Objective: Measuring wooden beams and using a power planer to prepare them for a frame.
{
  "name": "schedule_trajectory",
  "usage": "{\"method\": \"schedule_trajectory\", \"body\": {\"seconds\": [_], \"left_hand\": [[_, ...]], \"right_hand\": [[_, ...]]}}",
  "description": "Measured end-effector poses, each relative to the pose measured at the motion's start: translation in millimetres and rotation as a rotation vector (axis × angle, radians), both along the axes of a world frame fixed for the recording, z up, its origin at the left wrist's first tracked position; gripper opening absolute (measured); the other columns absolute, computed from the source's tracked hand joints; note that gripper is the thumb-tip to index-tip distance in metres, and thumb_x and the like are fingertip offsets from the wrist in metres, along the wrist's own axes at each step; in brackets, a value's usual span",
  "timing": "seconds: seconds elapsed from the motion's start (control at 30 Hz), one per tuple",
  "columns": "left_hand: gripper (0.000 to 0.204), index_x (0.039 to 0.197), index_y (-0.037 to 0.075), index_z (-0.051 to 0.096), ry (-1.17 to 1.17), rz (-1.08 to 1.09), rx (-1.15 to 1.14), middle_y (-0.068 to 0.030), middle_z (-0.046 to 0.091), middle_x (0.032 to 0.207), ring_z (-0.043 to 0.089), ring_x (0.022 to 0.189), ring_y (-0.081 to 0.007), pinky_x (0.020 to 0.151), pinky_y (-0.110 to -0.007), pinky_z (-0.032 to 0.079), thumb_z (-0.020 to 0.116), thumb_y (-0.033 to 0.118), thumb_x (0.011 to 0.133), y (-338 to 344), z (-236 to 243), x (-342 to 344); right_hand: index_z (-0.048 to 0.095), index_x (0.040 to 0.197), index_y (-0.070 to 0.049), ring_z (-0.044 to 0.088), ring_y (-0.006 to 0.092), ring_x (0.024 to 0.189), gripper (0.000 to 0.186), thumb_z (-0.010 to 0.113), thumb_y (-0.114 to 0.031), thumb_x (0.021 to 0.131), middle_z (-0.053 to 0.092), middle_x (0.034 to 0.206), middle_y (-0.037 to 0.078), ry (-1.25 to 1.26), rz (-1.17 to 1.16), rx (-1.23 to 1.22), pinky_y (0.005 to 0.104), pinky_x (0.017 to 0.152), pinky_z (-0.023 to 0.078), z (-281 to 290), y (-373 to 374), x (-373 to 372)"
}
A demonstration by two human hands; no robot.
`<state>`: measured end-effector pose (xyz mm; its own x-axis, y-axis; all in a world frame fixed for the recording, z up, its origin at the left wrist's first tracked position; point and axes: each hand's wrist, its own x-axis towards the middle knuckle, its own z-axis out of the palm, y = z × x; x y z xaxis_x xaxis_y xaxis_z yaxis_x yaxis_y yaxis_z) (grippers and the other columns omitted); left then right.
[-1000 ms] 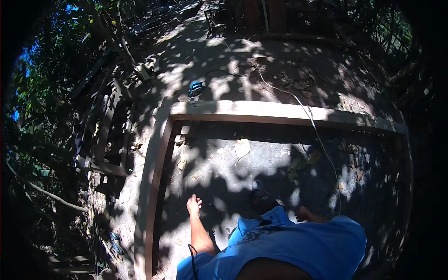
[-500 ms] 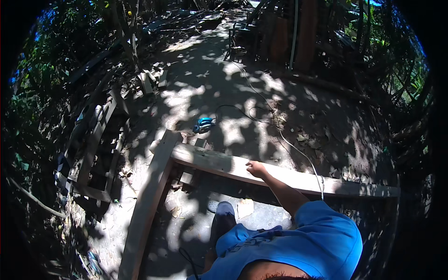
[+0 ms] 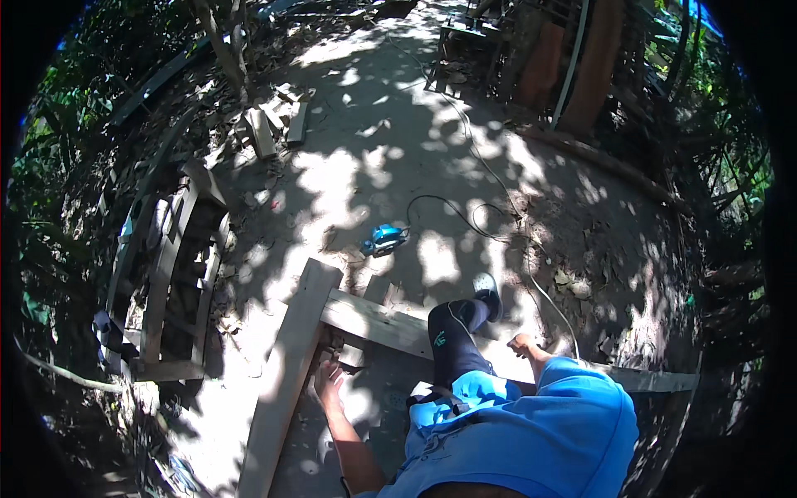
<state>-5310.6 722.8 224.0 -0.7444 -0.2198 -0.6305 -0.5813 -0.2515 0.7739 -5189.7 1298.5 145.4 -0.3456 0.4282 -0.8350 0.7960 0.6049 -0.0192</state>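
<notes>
My left hand (image 3: 330, 383) is raised beside the left beam (image 3: 286, 373) of a wooden frame, its fingers loosely spread and holding nothing. My right hand (image 3: 523, 345) hangs by the cross beam (image 3: 378, 322), fingers apart; whether it touches the wood is hard to tell. Between my hands, my dark-trousered leg (image 3: 455, 340) passes over the cross beam, with the shoe (image 3: 487, 296) on its far side. The two beams meet at a corner, the left one's end jutting past the joint. Beyond them lies a blue corded power tool (image 3: 384, 240) on the ground.
A dark cord loops right from the tool, near a pale cable (image 3: 544, 290) that runs toward the cross beam. To the left stands a slatted wooden frame (image 3: 170, 282). Wood offcuts (image 3: 260, 133) lie by a thin tree. Upright boards (image 3: 596, 66) stand far right.
My right hand has come off its spot on the cross beam and moved right and nearer. My left hand has come into view. My leg has swung over the beam.
</notes>
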Motion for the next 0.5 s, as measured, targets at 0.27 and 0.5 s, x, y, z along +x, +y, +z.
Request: {"method": "schedule_trajectory", "body": {"seconds": [0.27, 0.5], "left_hand": [[0.043, 0.118, 0.008, 0.051, -0.793, 0.321, 0.065, -0.0114, 0.059, 0.102, 0.061, 0.087, -0.0288, 0.068, -0.038, 0.051, 0.056, 0.041, 0.091, 82.1, -177.5, 49.5], [0.02, 0.105, 0.003, 0.061, -0.254, -0.503, -0.229, -0.0104, 0.065, 0.087, 0.064, 0.078, -0.0248, 0.068, -0.036, 0.052, 0.052, 0.013, 0.09, 293.0, -189.6, -48.5]], "right_hand": [[0.068, 0.086, -0.003, 0.065, 0.0221, 0.06, 0.025, 0.063, -0.027, 0.081, 0.066, 0.07, 0.008, 0.257, 0.094, -0.195, 0.0333, 0.056, 0.053, -153.4, 6.5, -388.1], [0.049, 0.121, -0.009, 0.056, 0.0349, 0.108, 0.05, 0.067, -0.026, 0.078, 0.056, 0.113, 0.015, 0.449, 0.758, -0.127, 0.0437, 0.09, 0.048, -363.0, -73.3, -631.7]]}}
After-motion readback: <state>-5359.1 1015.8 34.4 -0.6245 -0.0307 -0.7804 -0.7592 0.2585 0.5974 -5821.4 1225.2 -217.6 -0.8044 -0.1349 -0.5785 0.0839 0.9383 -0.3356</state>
